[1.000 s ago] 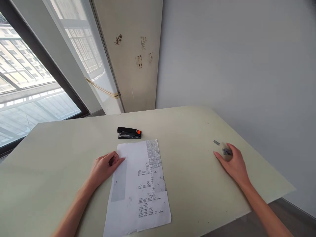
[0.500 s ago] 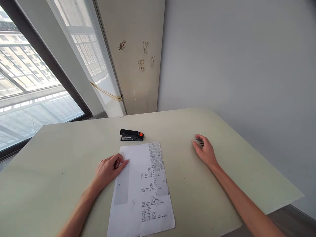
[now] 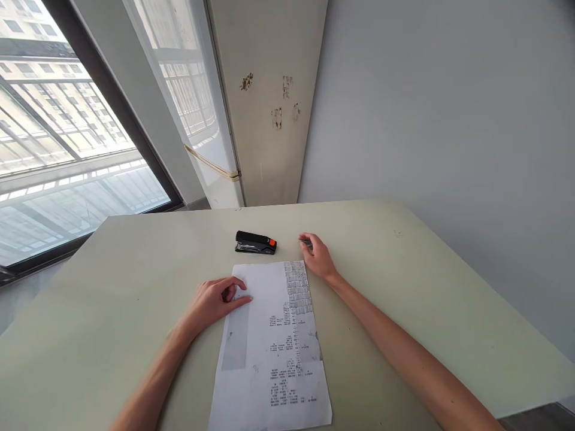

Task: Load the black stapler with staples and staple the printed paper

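Observation:
Printed sheets of paper (image 3: 258, 335) lie on the table, with a grid of small marks at the far right corner and a grey strip along the left side. My left hand (image 3: 220, 298) rests at the paper's left edge, thumb and forefinger apart and the other fingers curled, holding nothing. Beyond the paper lies a black stapler (image 3: 255, 243) with an orange patch at its right end. Just right of the stapler is my right hand (image 3: 320, 257), its fingers closed round a small dark metallic piece (image 3: 307, 242), mostly hidden; I cannot tell its kind.
The pale table (image 3: 395, 335) spreads out on both sides. A grey wall (image 3: 426, 108) rises behind it on the right. A white fridge-like cabinet (image 3: 269, 54) with worn patches stands at the back, and a window (image 3: 67, 120) is on the left.
My right hand has moved left toward the stapler with the small dark piece. My left thumb and forefinger have spread apart a little. The camera view has shifted slightly left.

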{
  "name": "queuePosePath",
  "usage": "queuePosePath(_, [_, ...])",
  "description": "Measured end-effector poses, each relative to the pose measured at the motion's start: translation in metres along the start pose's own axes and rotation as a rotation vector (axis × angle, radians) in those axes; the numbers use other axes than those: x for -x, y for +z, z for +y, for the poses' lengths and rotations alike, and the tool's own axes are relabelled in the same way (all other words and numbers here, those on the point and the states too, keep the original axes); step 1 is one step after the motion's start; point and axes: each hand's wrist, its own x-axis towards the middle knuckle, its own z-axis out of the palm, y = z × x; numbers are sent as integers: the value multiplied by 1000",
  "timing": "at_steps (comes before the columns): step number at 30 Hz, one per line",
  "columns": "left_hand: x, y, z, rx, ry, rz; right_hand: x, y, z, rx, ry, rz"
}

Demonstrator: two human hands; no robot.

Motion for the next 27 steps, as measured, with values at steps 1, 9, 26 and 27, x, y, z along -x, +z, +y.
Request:
queuePosePath(1, [0,0,0,2,-1,0,-4,6,-3,-17,-1,-21])
queuePosePath(9, [1,3,-1,-24,-3,4,-25,29,-20,-166,35,-88])
queuePosePath(26, [2,4,-1,-73,22,-1,-28,39,-32,-400,110,-102])
queuePosePath(27, [2,4,-1,-74,23,-1,-28,39,-32,-424,116,-109])
